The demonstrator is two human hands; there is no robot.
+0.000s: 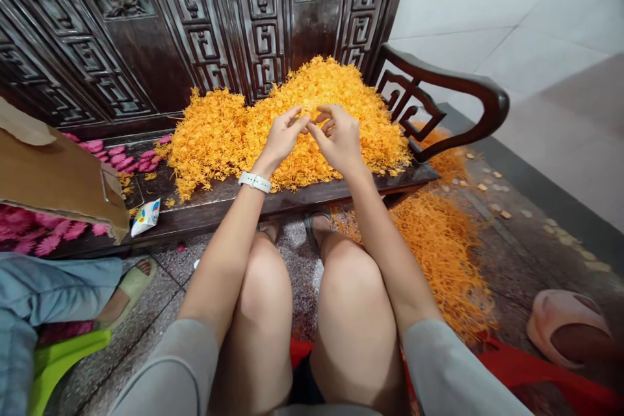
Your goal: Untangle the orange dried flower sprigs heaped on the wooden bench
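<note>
Over a big heap of yellow-orange artificial flower pieces [209,136], both my hands meet with their fingertips close together. My left hand [285,136], a pale watch band on its wrist, is closed in a pinch. Facing it, my right hand [340,138] has its thumb and fingers bent into a pinch as well. Whatever sits between the fingertips blends into the yellow heap behind, so I cannot make it out. The heap lies on a dark carved wooden bench [292,205], against its backrest.
Left on the bench are pink flower pieces [117,159], a cardboard box [58,175] and a small white packet [145,217]. A curved armrest [453,81] bounds the right end. Orange strands [439,253] cover the floor. A person's jeans leg [53,286] and another person's pink shoe [560,322] flank me.
</note>
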